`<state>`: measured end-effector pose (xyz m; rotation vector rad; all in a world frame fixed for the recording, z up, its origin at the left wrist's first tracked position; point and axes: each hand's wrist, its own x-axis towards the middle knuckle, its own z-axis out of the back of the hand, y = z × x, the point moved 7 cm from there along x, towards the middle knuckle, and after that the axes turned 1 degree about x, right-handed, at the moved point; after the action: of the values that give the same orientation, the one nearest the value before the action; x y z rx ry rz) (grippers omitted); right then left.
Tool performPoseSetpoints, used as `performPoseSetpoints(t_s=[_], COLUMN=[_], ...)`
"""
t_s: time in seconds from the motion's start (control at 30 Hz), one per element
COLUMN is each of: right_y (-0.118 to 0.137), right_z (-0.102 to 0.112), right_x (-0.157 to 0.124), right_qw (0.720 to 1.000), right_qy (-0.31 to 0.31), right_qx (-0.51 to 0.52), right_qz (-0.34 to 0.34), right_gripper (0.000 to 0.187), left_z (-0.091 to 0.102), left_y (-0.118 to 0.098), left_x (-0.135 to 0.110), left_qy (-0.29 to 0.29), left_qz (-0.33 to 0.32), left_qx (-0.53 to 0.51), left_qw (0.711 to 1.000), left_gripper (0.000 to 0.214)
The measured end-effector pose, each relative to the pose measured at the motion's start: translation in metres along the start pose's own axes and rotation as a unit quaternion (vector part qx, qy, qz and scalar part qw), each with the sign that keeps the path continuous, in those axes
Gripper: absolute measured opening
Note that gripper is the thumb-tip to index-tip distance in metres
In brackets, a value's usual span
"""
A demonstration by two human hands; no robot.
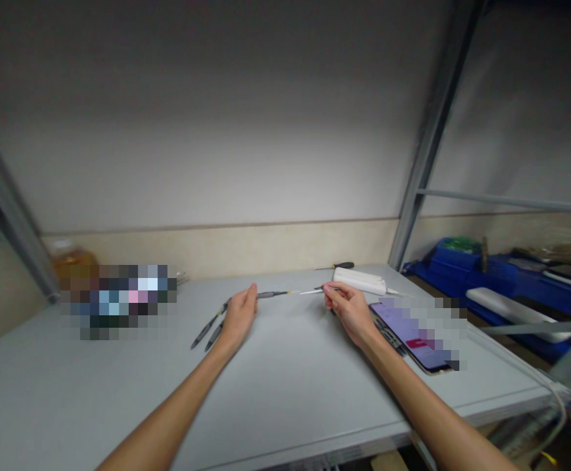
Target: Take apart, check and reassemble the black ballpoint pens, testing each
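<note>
My left hand point(240, 314) is closed around a slim grey pen-like piece point(273, 295), whose yellowish tip points right. To the left of this hand, slender dark grey pen-like pieces point(207, 330) lie on the table, their upper ends partly hidden by my fingers. My right hand point(348, 307) pinches a thin pale rod point(311, 292) with a dark part at the fingertips; its exact kind is unclear. The rod's tip points left toward the grey piece, with a small gap between them. Several dark grey pieces point(390, 337) lie beside my right forearm, partly covered by it.
A phone point(407, 330) with a lit, partly pixelated screen lies right of my right forearm. Behind are a white power strip point(361, 281) and a screwdriver point(345, 265). Pixelated items point(128, 297) stand at left. Metal posts point(420, 163) flank the table point(285, 399); blue bins point(456, 265) lie beyond.
</note>
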<state>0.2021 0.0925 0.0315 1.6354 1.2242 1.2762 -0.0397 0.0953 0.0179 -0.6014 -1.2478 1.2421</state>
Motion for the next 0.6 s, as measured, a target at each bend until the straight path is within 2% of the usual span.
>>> performPoseSetpoints(t_s=[0.33,0.6], right_y=[0.0007,-0.0019], right_z=[0.0028,0.0010], right_x=[0.0006,-0.0003], right_qw=[1.000,1.000], right_qy=[-0.014,-0.002], right_qx=[0.016,0.014], right_qz=[-0.005,-0.009], right_gripper=[0.031,0.032], left_z=[-0.0009,-0.0016], left_y=[0.0035,0.0055], left_x=[0.0012,0.0016], left_qy=[0.004,0.008], left_qz=[0.002,0.009], left_qx=[-0.007,-0.003], left_qw=[1.000,1.000], left_gripper=[0.048,0.050])
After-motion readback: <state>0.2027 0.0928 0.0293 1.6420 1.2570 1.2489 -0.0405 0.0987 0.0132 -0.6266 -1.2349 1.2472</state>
